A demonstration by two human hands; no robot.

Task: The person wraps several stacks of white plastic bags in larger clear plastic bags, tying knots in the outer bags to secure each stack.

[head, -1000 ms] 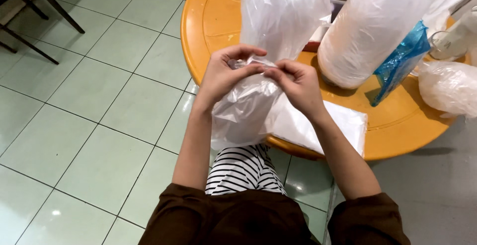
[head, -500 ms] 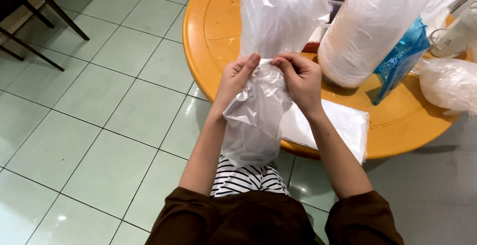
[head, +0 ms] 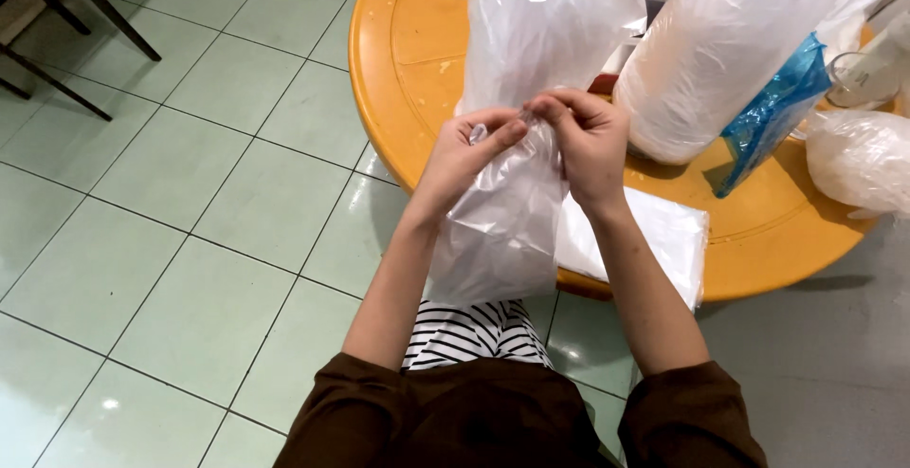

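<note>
- While hanging in front of the person's lap, just off the worktop edge, the clear plastic bag is being pinched at its gathered neck by both hands.
- left hand is gripping the neck from the left, fingers clamped together on the film.
- right hand is doing the same from the right, fingers closed tight on the same bunch; the two hands are nearly touching.
- Risk, as I judge it: thin slick film could be slipping out of the pinch, or tearing if pulled apart too hard.
- Bag is looking crinkly, translucent, limp, elongated.
- Behind it, a taller clear bag is standing upright on the round orange worktop, glossy with a raised rim.
- flat folded white bags are lying at the rim.
- Big white wrapped roll and blue plastic scrap are sitting further right.
- Green tiled floor is lying underneath.
</note>
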